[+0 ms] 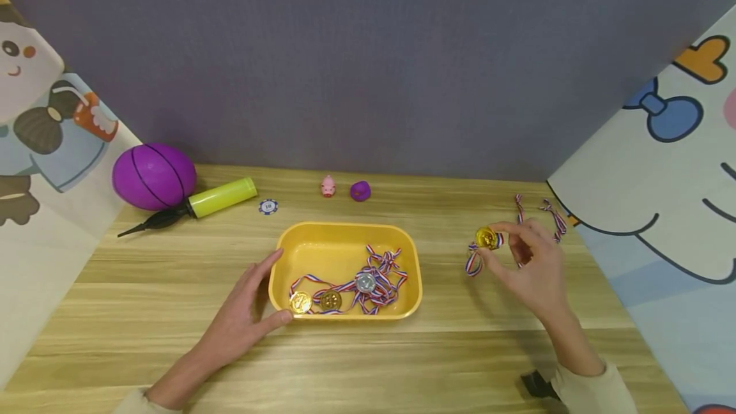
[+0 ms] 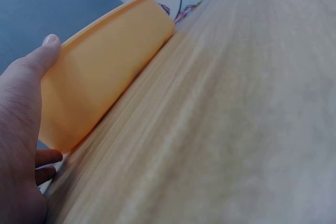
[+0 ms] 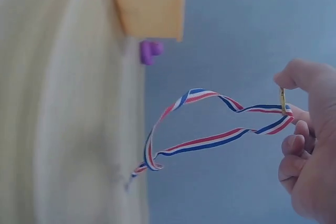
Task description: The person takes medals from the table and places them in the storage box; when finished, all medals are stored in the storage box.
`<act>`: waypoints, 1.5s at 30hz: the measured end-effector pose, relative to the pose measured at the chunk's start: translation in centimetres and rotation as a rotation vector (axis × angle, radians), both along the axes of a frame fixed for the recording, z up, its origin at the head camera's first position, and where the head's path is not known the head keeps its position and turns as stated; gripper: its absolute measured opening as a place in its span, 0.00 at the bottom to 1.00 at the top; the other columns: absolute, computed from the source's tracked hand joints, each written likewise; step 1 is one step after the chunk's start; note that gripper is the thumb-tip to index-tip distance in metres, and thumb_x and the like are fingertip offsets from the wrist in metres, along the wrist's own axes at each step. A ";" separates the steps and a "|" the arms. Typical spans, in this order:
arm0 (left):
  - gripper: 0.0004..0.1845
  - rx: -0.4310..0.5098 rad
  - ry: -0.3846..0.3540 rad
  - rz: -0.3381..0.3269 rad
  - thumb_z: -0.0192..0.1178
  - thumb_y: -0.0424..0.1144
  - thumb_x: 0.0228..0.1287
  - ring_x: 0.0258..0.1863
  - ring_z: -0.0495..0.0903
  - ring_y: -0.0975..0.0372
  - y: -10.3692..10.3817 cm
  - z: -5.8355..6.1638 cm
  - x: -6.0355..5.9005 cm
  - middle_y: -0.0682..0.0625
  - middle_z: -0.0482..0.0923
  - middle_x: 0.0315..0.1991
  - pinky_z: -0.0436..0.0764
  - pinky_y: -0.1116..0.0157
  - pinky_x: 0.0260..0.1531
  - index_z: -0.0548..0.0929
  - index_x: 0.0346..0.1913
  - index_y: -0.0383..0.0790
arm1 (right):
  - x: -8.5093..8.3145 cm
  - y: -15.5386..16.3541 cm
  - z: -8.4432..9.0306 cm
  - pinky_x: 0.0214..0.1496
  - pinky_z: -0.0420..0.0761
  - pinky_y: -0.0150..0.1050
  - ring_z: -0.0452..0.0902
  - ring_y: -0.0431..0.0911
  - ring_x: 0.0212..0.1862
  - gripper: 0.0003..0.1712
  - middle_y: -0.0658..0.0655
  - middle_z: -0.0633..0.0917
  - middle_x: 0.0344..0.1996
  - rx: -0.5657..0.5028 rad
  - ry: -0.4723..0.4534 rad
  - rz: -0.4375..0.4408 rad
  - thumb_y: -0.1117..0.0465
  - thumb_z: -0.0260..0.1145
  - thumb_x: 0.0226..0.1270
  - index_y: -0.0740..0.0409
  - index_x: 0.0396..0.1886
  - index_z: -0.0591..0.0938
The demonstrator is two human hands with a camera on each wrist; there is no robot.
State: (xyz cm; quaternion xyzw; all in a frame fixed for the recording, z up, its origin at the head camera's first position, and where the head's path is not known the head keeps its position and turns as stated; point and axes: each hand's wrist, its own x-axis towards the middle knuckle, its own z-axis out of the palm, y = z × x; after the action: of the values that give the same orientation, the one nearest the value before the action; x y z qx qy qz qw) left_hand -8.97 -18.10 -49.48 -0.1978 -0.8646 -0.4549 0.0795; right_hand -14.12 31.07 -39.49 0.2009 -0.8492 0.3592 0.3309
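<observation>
Gold medal (image 1: 485, 237) is being pinched between thumb and fingertips of the right hand (image 1: 531, 267), right of the yellow tray (image 1: 345, 238), its striped ribbon (image 3: 210, 124) trailing. The left hand (image 1: 244, 318), fingers relaxed, is touching the tray's left wall. 3 medals (image 1: 332, 299) are lying inside the tray.

You get even, soft light from above in the head view; the wooden table (image 1: 368, 363) shows only faint shadows under both hands. Its far edge bows from lens distortion. Both wrist views are blurred, with the table's grain smeared and its near surface washed pale.
</observation>
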 end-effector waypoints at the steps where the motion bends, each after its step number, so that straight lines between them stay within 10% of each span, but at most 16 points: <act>1: 0.59 -0.001 0.001 0.000 0.81 0.51 0.64 0.80 0.67 0.36 0.0 0.0 0.0 0.37 0.72 0.80 0.40 0.73 0.86 0.55 0.91 0.56 | -0.1 -0.2 0.4 0.25 0.58 0.26 0.60 0.37 0.25 0.26 0.58 0.73 0.25 -0.003 0.001 0.000 0.77 0.84 0.40 0.67 0.45 0.93; 45: 0.60 0.006 -0.002 0.008 0.82 0.46 0.62 0.79 0.68 0.36 0.0 0.0 0.1 0.37 0.73 0.79 0.41 0.74 0.85 0.56 0.91 0.57 | -1.1 -8.1 7.9 0.22 0.54 0.25 0.60 0.38 0.26 0.21 0.57 0.71 0.29 -0.254 0.141 0.240 0.73 0.80 0.49 0.73 0.47 0.92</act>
State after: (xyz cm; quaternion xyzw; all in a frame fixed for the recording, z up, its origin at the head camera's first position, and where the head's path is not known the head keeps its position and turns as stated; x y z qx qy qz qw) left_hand -8.90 -18.06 -49.49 -0.1940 -0.8640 -0.4575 0.0811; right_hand -15.22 23.01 -31.60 0.2823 -0.7417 0.4853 0.3669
